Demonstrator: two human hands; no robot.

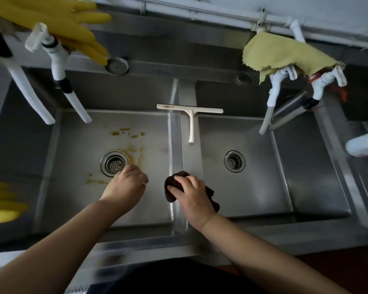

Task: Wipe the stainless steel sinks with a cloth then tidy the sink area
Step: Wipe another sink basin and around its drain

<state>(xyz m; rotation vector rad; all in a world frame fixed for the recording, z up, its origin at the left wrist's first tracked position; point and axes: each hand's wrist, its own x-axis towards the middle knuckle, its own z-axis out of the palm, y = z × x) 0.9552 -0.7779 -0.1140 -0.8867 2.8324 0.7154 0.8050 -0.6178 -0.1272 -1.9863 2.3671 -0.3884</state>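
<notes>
Stainless steel fills the view – two sink basins side by side, parted by a narrow divider (188,158) that serves as the landmark. Far left of the divider, yellow rubber gloves (51,24) hang over white taps (60,66) at the back rim. The left sink (77,187) carries yellowish stains (129,132) round its drain (114,163). Just left of the divider the left hand (126,184) hovers over the basin floor beside that drain, its fingers loosely curled and holding nothing. On the divider's far end lies a cream squeegee (190,115), handle pointing toward the person. At the divider's near part the right hand (190,193) grips a dark brown cloth (174,185) – bunched, over the steel ridge. Right of the divider sits the right sink (285,187) with its own drain (234,161). Above its back rim, a yellow-green rag (285,54) drapes over more white taps (327,81).
</notes>
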